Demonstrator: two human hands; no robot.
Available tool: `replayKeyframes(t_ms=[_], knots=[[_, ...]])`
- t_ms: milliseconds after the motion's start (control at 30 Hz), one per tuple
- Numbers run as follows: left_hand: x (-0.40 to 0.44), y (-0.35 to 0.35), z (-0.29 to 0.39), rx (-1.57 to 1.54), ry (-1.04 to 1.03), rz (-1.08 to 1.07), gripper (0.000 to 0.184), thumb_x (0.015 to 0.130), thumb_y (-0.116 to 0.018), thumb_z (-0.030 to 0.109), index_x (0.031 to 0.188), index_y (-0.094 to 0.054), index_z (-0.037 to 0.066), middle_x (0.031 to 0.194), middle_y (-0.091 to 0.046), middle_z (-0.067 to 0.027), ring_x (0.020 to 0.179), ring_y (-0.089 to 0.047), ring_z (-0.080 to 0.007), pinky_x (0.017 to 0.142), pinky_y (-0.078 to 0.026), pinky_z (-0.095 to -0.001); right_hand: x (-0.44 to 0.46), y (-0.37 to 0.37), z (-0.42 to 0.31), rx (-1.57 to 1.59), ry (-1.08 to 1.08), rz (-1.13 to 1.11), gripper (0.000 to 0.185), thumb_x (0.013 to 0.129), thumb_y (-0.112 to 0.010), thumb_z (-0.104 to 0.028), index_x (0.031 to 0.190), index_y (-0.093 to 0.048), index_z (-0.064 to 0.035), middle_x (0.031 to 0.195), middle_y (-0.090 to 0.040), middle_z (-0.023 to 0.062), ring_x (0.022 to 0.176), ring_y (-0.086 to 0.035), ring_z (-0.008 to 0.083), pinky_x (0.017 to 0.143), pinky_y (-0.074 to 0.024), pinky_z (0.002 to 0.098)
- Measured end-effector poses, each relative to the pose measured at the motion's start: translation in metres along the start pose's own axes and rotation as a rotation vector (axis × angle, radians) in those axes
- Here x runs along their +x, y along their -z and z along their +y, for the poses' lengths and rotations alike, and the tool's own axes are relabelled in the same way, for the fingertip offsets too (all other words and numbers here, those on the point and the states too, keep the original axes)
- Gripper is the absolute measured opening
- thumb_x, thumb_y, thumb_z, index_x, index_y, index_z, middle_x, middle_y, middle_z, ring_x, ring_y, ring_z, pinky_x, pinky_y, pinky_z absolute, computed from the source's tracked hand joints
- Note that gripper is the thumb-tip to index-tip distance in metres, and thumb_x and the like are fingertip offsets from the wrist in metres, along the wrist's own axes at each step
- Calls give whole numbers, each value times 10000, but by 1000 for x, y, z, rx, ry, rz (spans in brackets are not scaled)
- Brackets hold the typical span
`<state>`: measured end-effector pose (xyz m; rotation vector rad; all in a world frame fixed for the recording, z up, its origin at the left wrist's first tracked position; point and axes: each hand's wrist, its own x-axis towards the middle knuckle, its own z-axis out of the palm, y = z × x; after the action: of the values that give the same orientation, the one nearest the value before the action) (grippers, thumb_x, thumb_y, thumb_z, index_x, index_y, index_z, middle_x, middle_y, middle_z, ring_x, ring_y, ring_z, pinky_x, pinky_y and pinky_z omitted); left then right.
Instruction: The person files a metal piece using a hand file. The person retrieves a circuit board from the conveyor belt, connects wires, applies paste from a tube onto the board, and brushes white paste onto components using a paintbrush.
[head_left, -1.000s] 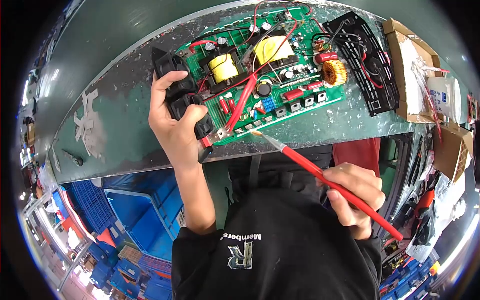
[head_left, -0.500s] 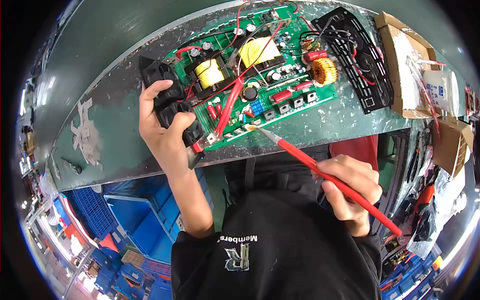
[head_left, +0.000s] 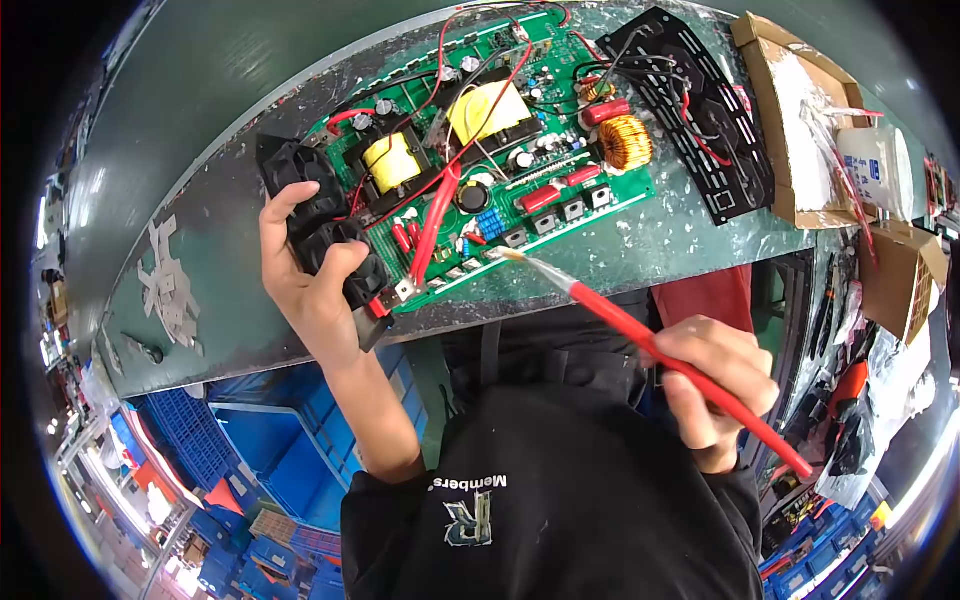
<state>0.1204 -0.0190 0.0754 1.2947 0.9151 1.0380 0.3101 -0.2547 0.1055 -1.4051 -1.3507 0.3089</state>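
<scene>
My left hand (head_left: 318, 290) grips the black fans (head_left: 338, 245) at the left end of a green circuit board (head_left: 440, 275). Its thumb and a finger lie over the fan frames. Pinched in my right hand (head_left: 715, 385) is a red-handled brush (head_left: 625, 325). The pale bristle tip is at the board's near edge, beside a row of small metal-tabbed components (head_left: 545, 222); exact contact is hard to tell. Yellow-wrapped transformers (head_left: 392, 163), a copper coil (head_left: 625, 143) and thick red wires (head_left: 436, 225) sit on the board.
A black slotted panel (head_left: 735, 190) with wires lies right of the board. Beyond it are an open cardboard box (head_left: 755, 60) and a white container (head_left: 872, 165). Pale scraps (head_left: 168, 290) lie on the bench at left. Blue crates (head_left: 265, 440) stand below the bench edge.
The board, fans and my left hand have shifted left in view. The black panel and cardboard box also appear farther left. The brush tip has moved slightly along the board's near edge toward the right.
</scene>
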Motion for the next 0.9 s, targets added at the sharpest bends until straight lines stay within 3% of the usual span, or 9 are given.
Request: replayKeyframes(t_ms=[167, 400, 533, 733, 900], knots=[[1, 3, -2, 11, -5, -1, 541, 641, -570, -105, 1172, -586, -7, 1066, -582, -83, 888, -577, -134, 827, -454, -230, 5, 1, -2, -27, -136, -9, 290, 714, -645, -45, 931, -651, 148, 694, -650, 209, 556, -659, 271, 541, -548, 322], [0, 4, -3, 18, -24, -7, 550, 642, -570, -106, 1184, -581, -12, 1100, -583, -96, 935, -588, -165, 874, -454, -247, -4, 12, -4, -30, -34, 55, 276, 769, -646, -96, 911, -656, 140, 671, -639, 183, 544, -649, 254, 534, -533, 311], [3, 10, -9, 25, -52, -35, 563, 646, -583, -94, 1202, -576, -12, 1141, -583, -118, 995, -588, -196, 928, -448, -276, -4, 20, -5, -12, -187, 99, 271, 765, -643, -91, 922, -664, 129, 671, -643, 183, 543, -640, 238, 544, -523, 302], [3, 13, -11, 54, -41, -32, 579, 656, -598, -79, 1230, -558, -18, 1185, -572, -142, 1069, -574, -231, 983, -431, -312, -2, 15, -1, -92, -223, 59, 258, 745, -638, -21, 949, -668, 135, 702, -659, 200, 576, -654, 241, 564, -528, 301], [4, 13, -11, 33, -48, -42, 573, 658, -604, -71, 1227, -557, -21, 1190, -569, -151, 1083, -567, -242, 992, -429, -323, -10, 30, 0, 29, -279, 154, 285, 757, -629, -110, 917, -665, 124, 686, -652, 194, 572, -655, 251, 566, -527, 314]])
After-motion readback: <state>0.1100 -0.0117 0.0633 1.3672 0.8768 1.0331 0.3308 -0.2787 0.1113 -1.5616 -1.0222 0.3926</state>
